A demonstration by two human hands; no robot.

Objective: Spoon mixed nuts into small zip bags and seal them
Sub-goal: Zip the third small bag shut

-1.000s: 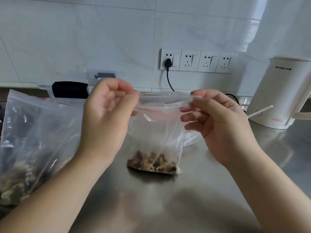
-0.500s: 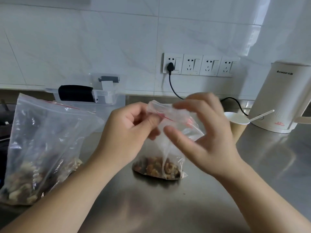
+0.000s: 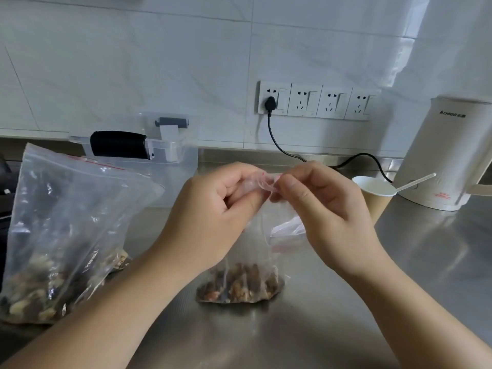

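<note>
both hands [image 3: 213, 206] [image 3: 327, 209] now closer, pinching small bag [image 3: 255, 262] top, perhaps bunched

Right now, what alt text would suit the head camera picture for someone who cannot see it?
Left hand and right hand pinch the top of a small clear zip bag of mixed nuts resting on a steel counter. A large clear bag of nuts stands to the left.

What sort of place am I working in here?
Likely a kitchen: a stainless steel counter, a white tiled wall with a row of sockets, and an electric kettle on the counter.
</note>
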